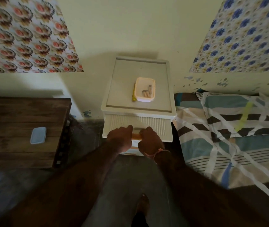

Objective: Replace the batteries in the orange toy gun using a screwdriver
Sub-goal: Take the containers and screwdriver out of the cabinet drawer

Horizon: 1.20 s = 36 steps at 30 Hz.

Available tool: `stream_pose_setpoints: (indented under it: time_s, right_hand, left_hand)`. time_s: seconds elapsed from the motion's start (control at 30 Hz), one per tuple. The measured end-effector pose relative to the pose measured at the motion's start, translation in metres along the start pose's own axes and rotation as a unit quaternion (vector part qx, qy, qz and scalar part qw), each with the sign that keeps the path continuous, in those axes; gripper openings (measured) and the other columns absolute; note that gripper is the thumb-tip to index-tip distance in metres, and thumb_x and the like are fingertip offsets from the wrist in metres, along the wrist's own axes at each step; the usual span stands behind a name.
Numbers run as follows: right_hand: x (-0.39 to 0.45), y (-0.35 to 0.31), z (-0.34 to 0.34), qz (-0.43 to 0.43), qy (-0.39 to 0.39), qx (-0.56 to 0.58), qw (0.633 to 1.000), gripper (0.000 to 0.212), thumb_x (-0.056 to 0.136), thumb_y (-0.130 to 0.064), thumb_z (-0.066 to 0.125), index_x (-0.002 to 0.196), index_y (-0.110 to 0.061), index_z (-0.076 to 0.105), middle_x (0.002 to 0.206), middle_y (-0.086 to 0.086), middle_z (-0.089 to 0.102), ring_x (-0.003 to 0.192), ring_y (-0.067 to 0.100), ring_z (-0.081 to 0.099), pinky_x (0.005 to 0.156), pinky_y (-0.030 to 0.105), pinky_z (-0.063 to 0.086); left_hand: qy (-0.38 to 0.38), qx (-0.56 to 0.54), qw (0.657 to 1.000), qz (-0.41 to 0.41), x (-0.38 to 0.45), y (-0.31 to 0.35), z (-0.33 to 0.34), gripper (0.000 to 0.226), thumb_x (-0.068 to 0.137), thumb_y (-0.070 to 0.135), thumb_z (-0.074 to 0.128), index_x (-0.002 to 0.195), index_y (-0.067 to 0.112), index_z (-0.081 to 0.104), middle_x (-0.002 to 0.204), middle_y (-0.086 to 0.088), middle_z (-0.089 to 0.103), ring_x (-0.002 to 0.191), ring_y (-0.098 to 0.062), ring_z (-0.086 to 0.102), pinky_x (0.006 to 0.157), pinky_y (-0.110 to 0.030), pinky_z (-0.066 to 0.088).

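Both hands are being held at the front of the white plastic drawer cabinet (137,89), which is standing against the pale wall. The left hand (119,137) and the right hand (150,141) are being curled side by side over the ribbed top drawer front (137,124), close together. Between them an orange strip (136,136) is showing; whether that is the toy gun or part of a drawer cannot be told, and exactly what the fingers are clamped on is hidden. A pinkish thread band (159,153) is being worn on the right wrist.

On the cabinet's recessed top, a pale rectangular plastic tub (145,89) with an orange tinge is sitting near the middle, well inside the raised rim, with several small cylindrical batteries (147,92) lying in it. A yellow-handled screwdriver (133,95) is lying just beside the tub's left wall, touching or nearly so.

Room is being squeezed here: a dark wooden bench (22,128) is standing close on the left, carrying a light blue rectangular lid (38,135), and a bed with a striped, geometric-patterned sheet (228,136) is pressing in just beside the cabinet's right edge. Open floor (84,133) is showing only in the narrow gap to the left and in front.

No readable writing or brand is being shown anywhere.
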State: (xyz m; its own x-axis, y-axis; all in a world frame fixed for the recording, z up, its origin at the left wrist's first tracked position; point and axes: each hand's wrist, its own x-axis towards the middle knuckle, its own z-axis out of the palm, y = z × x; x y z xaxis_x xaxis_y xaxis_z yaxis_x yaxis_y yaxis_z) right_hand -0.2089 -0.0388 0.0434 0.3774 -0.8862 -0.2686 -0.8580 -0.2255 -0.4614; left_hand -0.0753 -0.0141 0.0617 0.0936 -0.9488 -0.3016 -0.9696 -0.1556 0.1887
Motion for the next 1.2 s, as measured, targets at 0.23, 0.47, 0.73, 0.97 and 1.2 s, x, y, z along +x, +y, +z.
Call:
stream_pose_setpoints:
  time_s: [0.23, 0.47, 0.73, 0.97, 1.2]
  right_hand:
    - [-0.045, 0.004, 0.022, 0.031, -0.048, -0.026, 0.998, 0.032, 0.086, -0.023, 0.056, 0.114, -0.008, 0.059, 0.116, 0.013, 0.055, 0.107, 0.032, 0.057, 0.089, 0.036, 0.046]
    - [-0.078, 0.002, 0.059, 0.030, -0.016, -0.016, 0.999, 0.032, 0.085, -0.021, 0.058, 0.113, -0.008, 0.056, 0.112, 0.012, 0.053, 0.100, 0.031, 0.059, 0.085, 0.040, 0.050]
    - [-0.046, 0.025, 0.093, 0.027, -0.055, 0.012, 0.998, 0.041, 0.087, -0.016, 0.057, 0.125, -0.004, 0.052, 0.122, 0.015, 0.050, 0.107, 0.035, 0.057, 0.092, 0.040, 0.045]
    - [0.016, 0.050, 0.118, 0.039, -0.115, 0.028, 0.992, 0.057, 0.084, -0.009, 0.056, 0.139, -0.007, 0.044, 0.138, 0.016, 0.045, 0.124, 0.035, 0.047, 0.104, 0.039, 0.038]
    - [0.097, 0.076, 0.125, 0.012, -0.106, -0.041, 0.993, 0.064, 0.081, -0.015, 0.058, 0.142, -0.011, 0.040, 0.142, 0.014, 0.046, 0.123, 0.038, 0.047, 0.100, 0.048, 0.040]
  left_hand:
    - [-0.116, -0.022, 0.992, 0.032, -0.046, -0.008, 0.019, 0.034, 0.086, 0.020, 0.060, 0.118, 0.022, 0.052, 0.110, -0.005, 0.062, 0.091, -0.021, 0.059, 0.080, -0.036, 0.052]
    - [-0.095, -0.012, 0.995, 0.037, -0.079, -0.018, 0.049, 0.035, 0.091, 0.020, 0.055, 0.126, 0.020, 0.046, 0.110, -0.006, 0.062, 0.098, -0.026, 0.062, 0.072, -0.034, 0.046]
    - [-0.133, -0.024, 0.990, 0.031, -0.048, -0.029, 0.085, 0.046, 0.093, 0.030, 0.054, 0.135, 0.017, 0.043, 0.120, -0.008, 0.062, 0.106, -0.027, 0.062, 0.086, -0.040, 0.053]
    - [-0.151, -0.016, 0.988, 0.002, 0.016, -0.040, 0.120, 0.049, 0.092, 0.029, 0.054, 0.138, 0.015, 0.042, 0.128, -0.009, 0.057, 0.117, -0.030, 0.058, 0.091, -0.044, 0.051]
    - [-0.138, -0.010, 0.990, -0.034, 0.103, -0.044, 0.134, 0.052, 0.086, 0.021, 0.062, 0.134, 0.012, 0.047, 0.134, -0.010, 0.054, 0.123, -0.031, 0.053, 0.098, -0.046, 0.047]
